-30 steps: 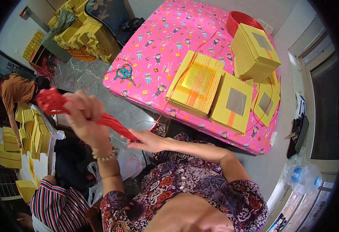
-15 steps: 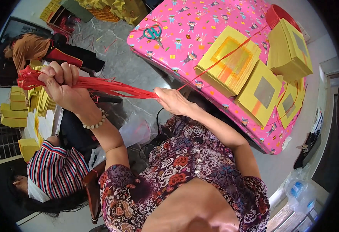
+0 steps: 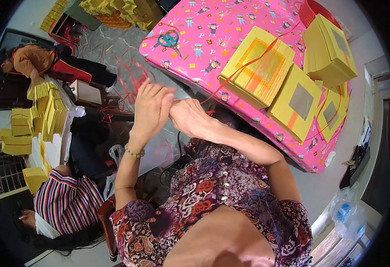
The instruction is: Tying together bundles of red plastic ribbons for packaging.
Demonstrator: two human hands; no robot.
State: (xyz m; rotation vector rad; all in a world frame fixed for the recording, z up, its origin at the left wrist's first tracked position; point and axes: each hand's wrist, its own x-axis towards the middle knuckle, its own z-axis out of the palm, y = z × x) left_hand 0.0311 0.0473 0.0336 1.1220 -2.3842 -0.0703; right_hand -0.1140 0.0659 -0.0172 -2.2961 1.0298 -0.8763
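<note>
My right hand (image 3: 188, 117) is closed on a bunch of red plastic strings, in front of the pink table's edge. One red string (image 3: 235, 73) runs from this hand up across the yellow stacks. Beside it, touching or nearly touching, is my left hand (image 3: 152, 109), its fingers stretched upward and slightly smeared by motion. Behind the left fingers, loose red strings (image 3: 132, 82) fan out in a blur. A short red end shows just right of my right hand. Where the strings pass between the two hands is hidden.
The pink patterned table (image 3: 190, 49) bears teal-handled scissors (image 3: 169, 41), stacks of yellow paper (image 3: 259, 66) and a red basin (image 3: 317, 13). At left, a person in brown (image 3: 32, 62) and one in stripes (image 3: 68, 198) are near more yellow stacks (image 3: 48, 109).
My left hand has come off the far left end of the red bunch and moved right, beside my right hand. The taut bunch has become loose, spread strings.
</note>
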